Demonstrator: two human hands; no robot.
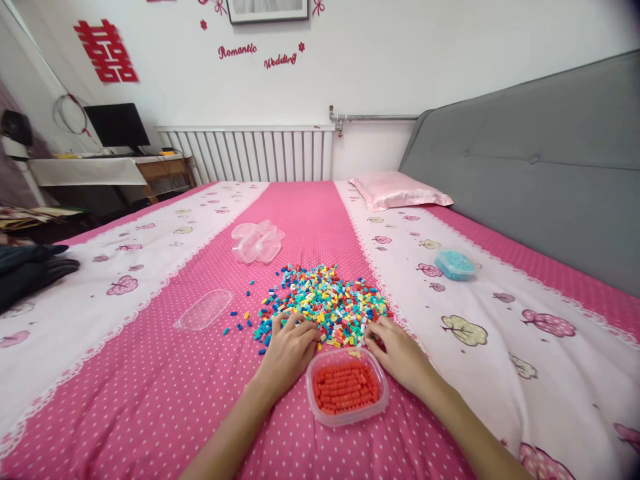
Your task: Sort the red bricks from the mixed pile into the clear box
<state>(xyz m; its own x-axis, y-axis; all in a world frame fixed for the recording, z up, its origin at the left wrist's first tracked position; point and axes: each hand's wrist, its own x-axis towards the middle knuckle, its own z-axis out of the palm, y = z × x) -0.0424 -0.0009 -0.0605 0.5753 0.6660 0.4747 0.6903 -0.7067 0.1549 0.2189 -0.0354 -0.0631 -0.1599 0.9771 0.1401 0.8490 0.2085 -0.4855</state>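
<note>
A heap of small multicoloured building bricks (pixel 325 300) lies on the pink dotted bedspread. At its near left edge is my left hand (pixel 294 343), fingers curled down together among the bricks. My right hand (pixel 397 352) bends its fingers in a pinch at the near right edge; whatever is between the fingertips is too small to make out. Between my wrists stands a clear plastic tub (pixel 347 420) holding rows of red bricks (pixel 345 388). A few yellow bricks (pixel 355 354) show at the tub's far end.
A clear lid (pixel 206 309) lies left of the heap, with stacked clear containers (pixel 257 241) farther back. On the right sits a tub of light-blue bricks (pixel 455 265). Beyond are a pink pillow (pixel 397 191), a grey headboard (pixel 540 153) and a black glove-like item (pixel 33 270) at left.
</note>
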